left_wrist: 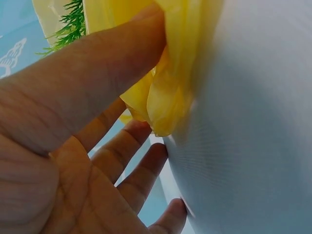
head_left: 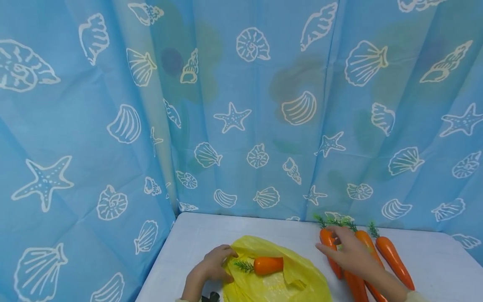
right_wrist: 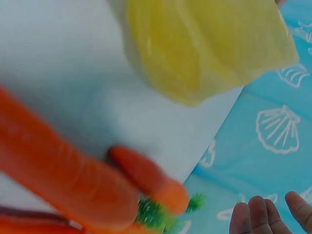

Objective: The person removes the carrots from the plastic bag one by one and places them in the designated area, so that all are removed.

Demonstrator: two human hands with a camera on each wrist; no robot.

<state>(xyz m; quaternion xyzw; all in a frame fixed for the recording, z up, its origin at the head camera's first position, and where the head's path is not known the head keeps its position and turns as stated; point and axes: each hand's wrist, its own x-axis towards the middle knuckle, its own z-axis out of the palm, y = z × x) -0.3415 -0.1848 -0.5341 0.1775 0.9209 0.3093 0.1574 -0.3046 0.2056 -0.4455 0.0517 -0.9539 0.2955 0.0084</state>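
A yellow plastic bag [head_left: 250,247] lies on the white table, and a carrot [head_left: 268,266] with green leaves rests in its mouth. At the bag's left edge my left hand [head_left: 216,265] pinches the plastic; the left wrist view shows the bag's edge [left_wrist: 165,107] between thumb and index finger, the other fingers spread below. My right hand [head_left: 351,251] hovers over several carrots [head_left: 395,261] on the right and partly covers them. In the right wrist view its fingers [right_wrist: 258,217] are extended and hold nothing, beyond the carrots' leafy ends.
A blue curtain [head_left: 256,134] with white shell prints hangs behind and to the left of the white table [head_left: 196,235]. Near my left wrist, a small black object [head_left: 214,297] shows at the bottom edge of the head view.
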